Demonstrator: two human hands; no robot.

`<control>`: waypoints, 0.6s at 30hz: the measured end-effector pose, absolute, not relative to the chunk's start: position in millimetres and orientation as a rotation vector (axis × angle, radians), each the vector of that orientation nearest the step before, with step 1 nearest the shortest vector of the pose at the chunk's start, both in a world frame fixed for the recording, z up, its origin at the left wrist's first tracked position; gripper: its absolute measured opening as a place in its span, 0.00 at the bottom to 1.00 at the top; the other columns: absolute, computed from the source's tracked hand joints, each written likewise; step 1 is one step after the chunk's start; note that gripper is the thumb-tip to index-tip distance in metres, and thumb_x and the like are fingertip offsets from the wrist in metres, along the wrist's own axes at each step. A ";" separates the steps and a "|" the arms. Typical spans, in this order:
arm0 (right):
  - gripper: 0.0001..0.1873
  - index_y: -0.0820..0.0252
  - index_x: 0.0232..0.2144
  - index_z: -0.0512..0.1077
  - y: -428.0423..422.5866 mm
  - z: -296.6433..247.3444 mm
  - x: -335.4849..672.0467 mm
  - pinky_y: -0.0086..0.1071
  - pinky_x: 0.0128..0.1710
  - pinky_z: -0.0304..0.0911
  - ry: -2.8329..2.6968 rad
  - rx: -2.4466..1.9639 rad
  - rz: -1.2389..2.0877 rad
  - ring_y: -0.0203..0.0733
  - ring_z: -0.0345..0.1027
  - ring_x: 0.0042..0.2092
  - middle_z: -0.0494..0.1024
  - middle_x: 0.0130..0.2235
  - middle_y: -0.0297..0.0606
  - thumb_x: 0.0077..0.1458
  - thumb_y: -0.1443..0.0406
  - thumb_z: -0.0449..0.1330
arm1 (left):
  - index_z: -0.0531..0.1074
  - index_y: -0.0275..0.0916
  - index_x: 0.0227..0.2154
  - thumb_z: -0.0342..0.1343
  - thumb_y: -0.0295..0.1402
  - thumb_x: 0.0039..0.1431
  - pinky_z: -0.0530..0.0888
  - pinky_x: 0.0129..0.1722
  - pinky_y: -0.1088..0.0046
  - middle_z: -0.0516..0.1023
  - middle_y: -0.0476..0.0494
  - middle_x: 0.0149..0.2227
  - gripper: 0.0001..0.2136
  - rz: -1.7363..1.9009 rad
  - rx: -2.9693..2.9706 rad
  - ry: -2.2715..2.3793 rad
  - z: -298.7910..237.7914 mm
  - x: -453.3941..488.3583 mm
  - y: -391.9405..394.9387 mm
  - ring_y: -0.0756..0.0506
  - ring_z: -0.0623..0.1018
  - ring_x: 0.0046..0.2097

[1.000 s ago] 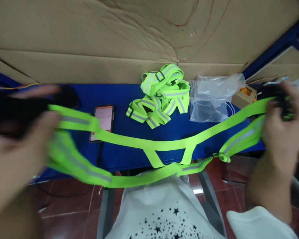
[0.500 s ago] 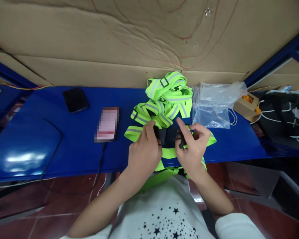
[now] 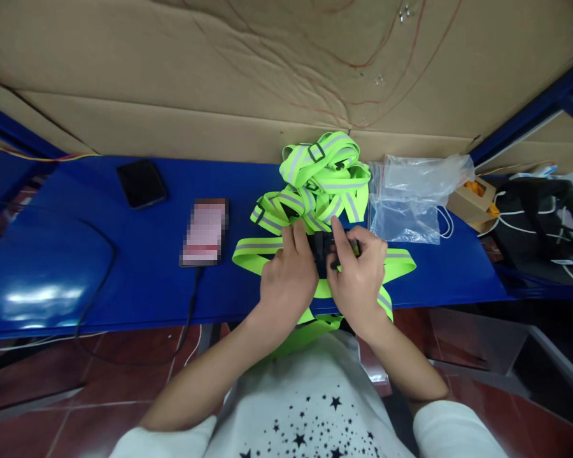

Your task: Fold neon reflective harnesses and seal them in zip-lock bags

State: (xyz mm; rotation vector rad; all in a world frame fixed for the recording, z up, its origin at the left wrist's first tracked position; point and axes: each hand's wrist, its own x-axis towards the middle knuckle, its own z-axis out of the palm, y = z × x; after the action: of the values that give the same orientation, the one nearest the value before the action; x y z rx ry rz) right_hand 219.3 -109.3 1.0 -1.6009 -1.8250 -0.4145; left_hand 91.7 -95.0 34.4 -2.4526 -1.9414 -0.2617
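Near the table's front edge, my left hand point(image 3: 289, 280) and my right hand point(image 3: 360, 273) are close together, each closed on one side of a black buckle point(image 3: 321, 249). The fingers partly cover the buckle, so whether its halves are joined cannot be seen. A neon-yellow reflective strap point(image 3: 398, 262) with a grey stripe runs out from under both hands to the left and right, and part of it hangs over the front edge. Just beyond my fingers lies a heap of similar reflective straps point(image 3: 332, 172) with black adjusters.
On the blue table point(image 3: 138, 280), a black phone point(image 3: 141, 183) and a plugged-in phone point(image 3: 204, 232) lie to the left. Clear plastic bags point(image 3: 405, 219) and a small cardboard box point(image 3: 475, 203) are at the right. A cardboard panel point(image 3: 195, 95) stands behind.
My hands have moved closer together, bringing the black buckle parts from apart to meeting between my fingers. The heap of straps has stayed put.
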 end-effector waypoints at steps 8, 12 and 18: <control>0.41 0.54 0.72 0.54 -86.9 35.5 242.5 0.50 0.64 0.64 -2.086 -1.268 0.227 0.55 0.54 0.68 0.59 0.64 0.50 0.60 0.66 0.63 | 0.60 0.32 0.63 0.47 0.28 0.66 0.74 0.27 0.70 0.74 0.29 0.55 0.23 -0.281 -2.434 -1.872 60.3 81.9 -74.1 0.40 0.83 0.38; 0.43 0.51 0.72 0.55 -66.0 56.9 264.2 0.51 0.72 0.52 -1.999 -1.166 0.639 0.53 0.51 0.73 0.58 0.71 0.45 0.60 0.55 0.67 | 0.65 0.34 0.57 0.53 0.29 0.62 0.77 0.47 0.54 0.75 0.29 0.54 0.20 -0.457 -2.393 -1.762 77.7 71.4 -58.2 0.32 0.81 0.47; 0.59 0.50 0.73 0.50 -31.7 68.5 253.4 0.50 0.75 0.47 -1.770 -1.119 0.940 0.54 0.51 0.74 0.54 0.74 0.40 0.46 0.53 0.76 | 0.68 0.39 0.54 0.59 0.26 0.57 0.61 0.67 0.44 0.77 0.33 0.55 0.21 -0.906 -2.424 -1.754 99.0 72.0 -23.3 0.29 0.76 0.58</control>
State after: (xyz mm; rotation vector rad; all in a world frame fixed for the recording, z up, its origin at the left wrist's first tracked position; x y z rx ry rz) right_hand 253.4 -31.7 68.5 -1.1192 -1.7700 0.9401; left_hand 72.0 -23.3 99.0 -2.4244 -1.7540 -0.9060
